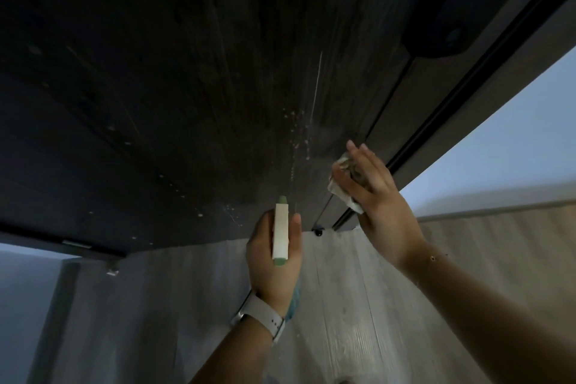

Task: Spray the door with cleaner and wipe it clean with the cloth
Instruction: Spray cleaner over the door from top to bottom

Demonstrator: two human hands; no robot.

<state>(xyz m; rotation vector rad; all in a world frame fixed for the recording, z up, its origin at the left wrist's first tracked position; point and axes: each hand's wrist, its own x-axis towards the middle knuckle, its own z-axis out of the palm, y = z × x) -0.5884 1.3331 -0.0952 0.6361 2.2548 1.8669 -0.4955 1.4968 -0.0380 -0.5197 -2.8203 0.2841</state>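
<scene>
A dark wood-grain door fills the upper part of the view. White droplets and a thin streak of cleaner speckle its lower right area. My left hand grips a spray bottle with a white and green head, its nozzle pointing at the door. My right hand holds a crumpled pale cloth against the door near its right edge, fingers spread over it. Most of the bottle's body is hidden behind my left hand.
A dark door frame and track run along the door's right edge, with a dark handle plate at the top right. A pale wall lies to the right. Light wood-look flooring spreads below. A hinge shows at lower left.
</scene>
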